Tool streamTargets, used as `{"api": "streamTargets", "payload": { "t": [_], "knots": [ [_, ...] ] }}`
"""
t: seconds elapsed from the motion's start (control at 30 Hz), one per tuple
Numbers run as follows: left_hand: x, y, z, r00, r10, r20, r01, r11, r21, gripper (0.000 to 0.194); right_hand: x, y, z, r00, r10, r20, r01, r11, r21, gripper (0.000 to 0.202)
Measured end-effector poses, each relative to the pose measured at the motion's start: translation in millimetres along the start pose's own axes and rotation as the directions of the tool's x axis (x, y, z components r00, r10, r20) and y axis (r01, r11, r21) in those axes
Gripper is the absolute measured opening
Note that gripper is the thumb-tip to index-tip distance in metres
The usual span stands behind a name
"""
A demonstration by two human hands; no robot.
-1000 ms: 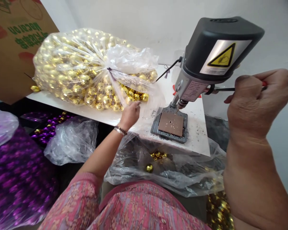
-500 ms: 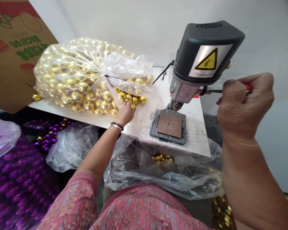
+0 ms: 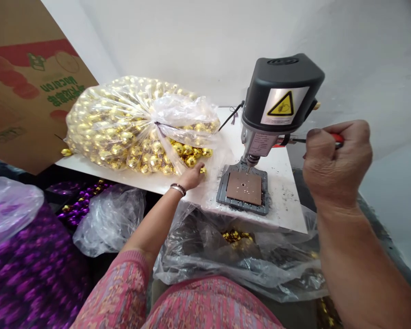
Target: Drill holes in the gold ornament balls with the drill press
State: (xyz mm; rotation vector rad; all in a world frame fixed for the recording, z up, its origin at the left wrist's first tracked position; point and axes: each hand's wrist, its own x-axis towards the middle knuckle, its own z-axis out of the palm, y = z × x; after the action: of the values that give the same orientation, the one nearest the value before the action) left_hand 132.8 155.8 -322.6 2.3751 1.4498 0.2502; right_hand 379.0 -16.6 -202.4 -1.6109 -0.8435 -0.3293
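Around the bench: A printed cardboard carton (image 3: 30, 87) leans at far left, with a plastic-wrapped mass of purple balls (image 3: 30, 274) below it and a crumpled clear bag (image 3: 109, 224) beside that.
In the way: Loose film from the sack of gold balls (image 3: 106, 128) spreads over the white tabletop (image 3: 281, 164) between my left hand and the drill press (image 3: 284, 73); a second clear bag (image 3: 239, 267) hangs along the front edge, between me and the table, gold balls showing inside.
Behind: A black cord (image 3: 232, 118) runs from the press toward the sack, before a pale wall (image 3: 198, 36).
My left hand: Thumb and fingers pinch a faceted gold ball (image 3: 202, 169) beside the sack, left of the press base (image 3: 265, 178); my fingers hide most of it.
My right hand: Clenched in a fist (image 3: 339, 164) around the red-tipped lever (image 3: 339, 140) at the right of the press.
Surfaces: The balls are mirror-bright and many-sided; the film is thin, wrinkled and glossy.
The press: Boxy black housing, yellow warning triangle (image 3: 282, 105), thin bit over a flat, square brown plate (image 3: 248, 194) with a round hole, shavings scattered around.
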Motion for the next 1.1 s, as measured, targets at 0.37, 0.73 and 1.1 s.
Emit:
{"api": "streamTargets", "payload": {
  "t": [0.37,0.73,1.1],
  "knots": [
    [-20.8,18.0,7.3,0.997,-0.012,0.073,0.066,0.59,-0.805,0.051,-3.9,-1.9,-4.0,0.995,-0.081,0.056,0.081,0.997,0.002,0.021],
    [-15.9,81.3,31.8,0.979,0.077,0.19,0.12,0.535,-0.836,0.04,24.4,-32.2,-6.9,0.986,0.001,0.166,0.006,0.999,-0.042,0.027],
    [-7.1,101.8,48.2,0.987,0.12,0.109,-0.005,0.695,-0.719,0.037,25.9,-41.9,-7.1,0.979,0.06,0.195,-0.052,0.998,-0.048,0.037]
  ]
}}
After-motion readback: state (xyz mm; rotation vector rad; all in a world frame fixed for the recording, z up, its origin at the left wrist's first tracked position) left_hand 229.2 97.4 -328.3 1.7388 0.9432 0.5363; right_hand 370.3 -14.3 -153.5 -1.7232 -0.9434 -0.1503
